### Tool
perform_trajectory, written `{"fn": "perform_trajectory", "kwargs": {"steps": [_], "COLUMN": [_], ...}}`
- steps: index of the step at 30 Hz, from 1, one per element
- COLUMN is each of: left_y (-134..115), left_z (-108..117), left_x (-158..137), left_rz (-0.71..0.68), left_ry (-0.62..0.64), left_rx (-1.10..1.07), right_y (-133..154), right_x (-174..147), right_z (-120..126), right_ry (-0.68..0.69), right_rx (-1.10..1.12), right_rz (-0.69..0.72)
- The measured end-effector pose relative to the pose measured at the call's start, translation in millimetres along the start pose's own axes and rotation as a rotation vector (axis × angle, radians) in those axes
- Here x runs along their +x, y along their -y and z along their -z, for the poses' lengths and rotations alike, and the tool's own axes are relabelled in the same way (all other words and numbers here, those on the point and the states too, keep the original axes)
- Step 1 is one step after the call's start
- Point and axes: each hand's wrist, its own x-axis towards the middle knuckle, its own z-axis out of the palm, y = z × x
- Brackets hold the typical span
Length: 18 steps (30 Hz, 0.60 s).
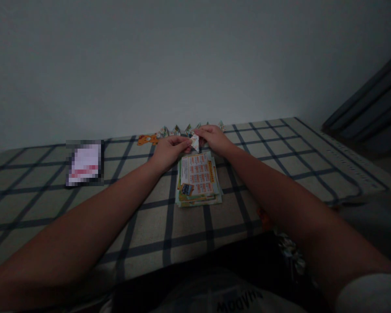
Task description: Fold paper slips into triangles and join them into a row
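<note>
Between my two hands is a small folded piece of paper, whitish with printed marks and pointed at its lower end. My left hand pinches it from the left with thumb and fingertips. On the other side, my right hand has its fingers closed on the paper's upper right part. Just below the hands lies a stack of printed paper sheets, the top one showing rows of small pictures or text. Behind the hands stands a row of folded paper pieces, partly hidden by my right hand.
A checked tablecloth covers the table, which meets a plain wall at the back. To the left lies a dark-edged device with a blurred bright screen. A bear figure shows near the back edge. Dark curtain folds hang at right.
</note>
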Motion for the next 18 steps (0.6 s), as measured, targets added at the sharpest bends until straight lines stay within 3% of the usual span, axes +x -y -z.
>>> {"fn": "perform_trajectory", "kwargs": {"steps": [7,14,18], "left_y": [-0.5,1.4,0.7], "left_z": [1.6,1.1,2.3], "left_x": [1.9,3.8,4.2], "left_rz": [-0.04,-0.027,-0.067], "left_ry": [-0.065,-0.05,-0.065], "left_rx": [-0.038,-0.077,-0.075], "right_y": [-2.4,2.8,3.5], "right_x": [-1.9,-3.7,-4.6], "right_z": [-0.9,-1.9,-3.1], "right_ry": [0.122,0.065,0.123], "right_rx": [-0.02,-0.152,-0.089], "right_rz": [0.005,0.072,0.029]}}
